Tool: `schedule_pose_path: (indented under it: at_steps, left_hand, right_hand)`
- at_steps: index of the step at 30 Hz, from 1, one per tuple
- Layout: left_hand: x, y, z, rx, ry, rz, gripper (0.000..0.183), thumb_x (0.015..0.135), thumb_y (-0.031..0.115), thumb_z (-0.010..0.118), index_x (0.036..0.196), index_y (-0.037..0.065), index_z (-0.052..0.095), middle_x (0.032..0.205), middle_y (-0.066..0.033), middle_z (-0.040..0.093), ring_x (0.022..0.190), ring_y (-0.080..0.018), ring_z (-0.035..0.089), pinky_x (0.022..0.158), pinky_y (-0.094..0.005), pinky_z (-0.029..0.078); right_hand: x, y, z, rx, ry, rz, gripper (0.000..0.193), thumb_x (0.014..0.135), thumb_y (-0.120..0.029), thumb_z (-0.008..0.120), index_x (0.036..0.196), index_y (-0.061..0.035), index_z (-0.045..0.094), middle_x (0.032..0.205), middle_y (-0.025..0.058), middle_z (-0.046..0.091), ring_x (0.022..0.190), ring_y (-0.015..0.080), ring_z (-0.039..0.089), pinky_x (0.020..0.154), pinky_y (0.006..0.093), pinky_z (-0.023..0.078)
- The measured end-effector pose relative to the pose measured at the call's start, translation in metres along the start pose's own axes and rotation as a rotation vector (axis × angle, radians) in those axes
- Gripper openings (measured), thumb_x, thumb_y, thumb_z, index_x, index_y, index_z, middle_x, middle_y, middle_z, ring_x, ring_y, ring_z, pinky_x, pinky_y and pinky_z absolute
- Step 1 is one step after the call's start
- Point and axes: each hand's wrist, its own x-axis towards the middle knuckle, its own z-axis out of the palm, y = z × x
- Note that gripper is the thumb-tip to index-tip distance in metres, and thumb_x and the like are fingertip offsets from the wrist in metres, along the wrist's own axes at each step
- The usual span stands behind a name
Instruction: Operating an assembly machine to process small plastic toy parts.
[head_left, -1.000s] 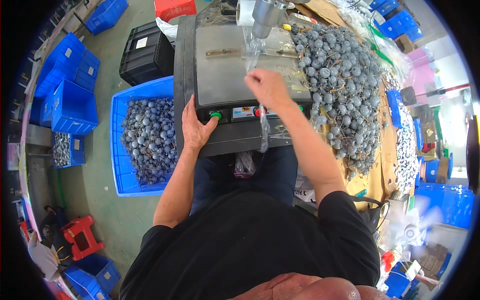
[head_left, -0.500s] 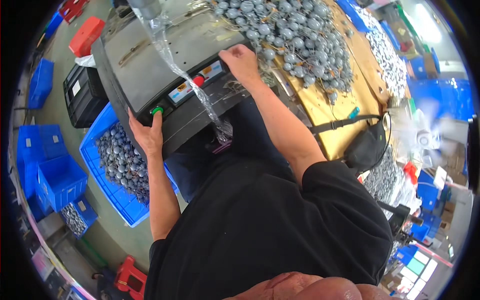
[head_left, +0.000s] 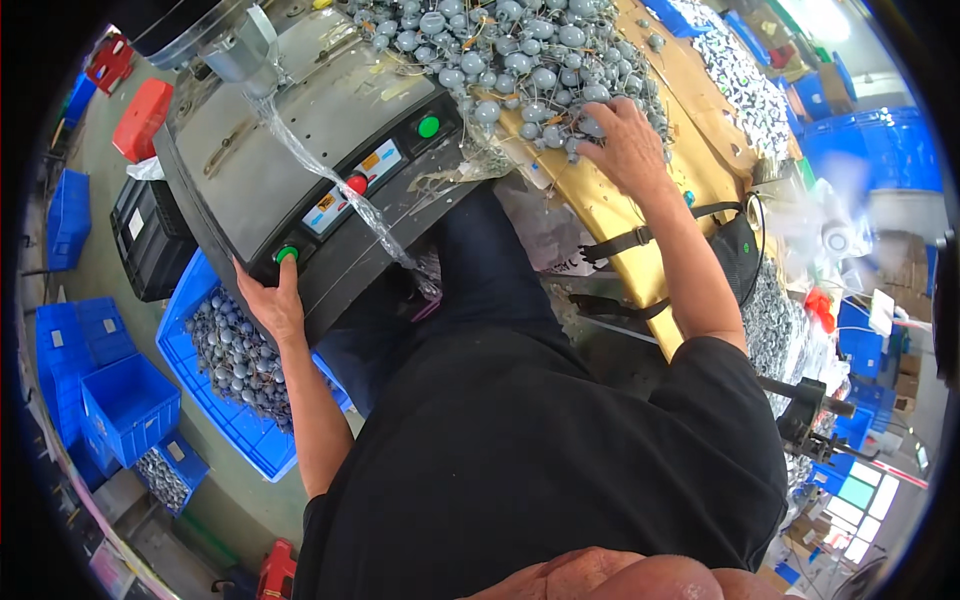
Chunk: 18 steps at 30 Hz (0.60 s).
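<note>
My left hand (head_left: 272, 306) lies at the left front corner of a dark machine table (head_left: 235, 165). Its thumb rests on a green push button (head_left: 287, 254), and the fingers go over the side edge. Another green button (head_left: 428, 127) at the right end of the panel is uncovered, with a red button (head_left: 357, 184) between the two. My right hand (head_left: 630, 150) reaches to the near edge of a heap of grey round balls with thin wire-like stems (head_left: 540, 75). Its thumb and fingers are apart at the balls; no ball is plainly gripped.
A clear twisted plastic strip (head_left: 310, 160) hangs from the metal machine head (head_left: 240, 55) across the panel. At left stands a blue bin (head_left: 262, 447) holding similar balls. A black pouch with straps (head_left: 735, 255) lies on the yellowish worktop (head_left: 640, 275). A fan (head_left: 835, 235) stands at right.
My right hand has left the right end of the button panel and moved right to the ball heap, uncovering the green button. My left thumb stays on its button. The view has shifted somewhat.
</note>
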Motion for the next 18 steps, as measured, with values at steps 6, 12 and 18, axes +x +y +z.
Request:
schedule_pose_path:
  at_steps: [6, 12, 18]
  left_hand:
    - [0.015, -0.016, -0.012, 0.017, -0.036, 0.037, 0.087, 0.086, 0.031, 0.083, 0.153, -0.008, 0.044, 0.148, -0.0279, 0.051, 0.139, -0.04, 0.049, 0.119, -0.0438, 0.036]
    - [0.074, 0.072, 0.006, 0.078, -0.098, 0.025, 0.064, 0.093, 0.037, 0.077, 0.14, -0.002, 0.063, 0.133, -0.0238, 0.067, 0.119, -0.0377, 0.067, 0.107, -0.0467, 0.047]
    - [0.135, 0.101, 0.08, 0.44, -0.338, -0.035, 0.065, 0.094, 0.061, 0.063, 0.121, 0.004, 0.077, 0.111, -0.0225, 0.077, 0.11, -0.0366, 0.072, 0.096, -0.0448, 0.052]
  right_hand:
    - [0.023, 0.04, -0.02, 0.264, 0.003, 0.001, 0.039, 0.084, -0.03, 0.074, 0.12, -0.0141, 0.074, 0.114, 0.0152, 0.071, 0.103, 0.0356, 0.07, 0.091, 0.045, 0.056]
    - [0.064, 0.08, -0.089, 0.607, 0.239, 0.315, 0.045, 0.082, -0.038, 0.077, 0.115, -0.0071, 0.079, 0.083, 0.01, 0.077, 0.077, 0.0202, 0.073, 0.079, 0.0372, 0.058]
    - [0.092, 0.1, -0.106, 0.458, 0.351, 0.29, 0.042, 0.085, -0.04, 0.075, 0.111, -0.0074, 0.076, 0.076, 0.0059, 0.073, 0.064, 0.0123, 0.067, 0.063, 0.0287, 0.053]
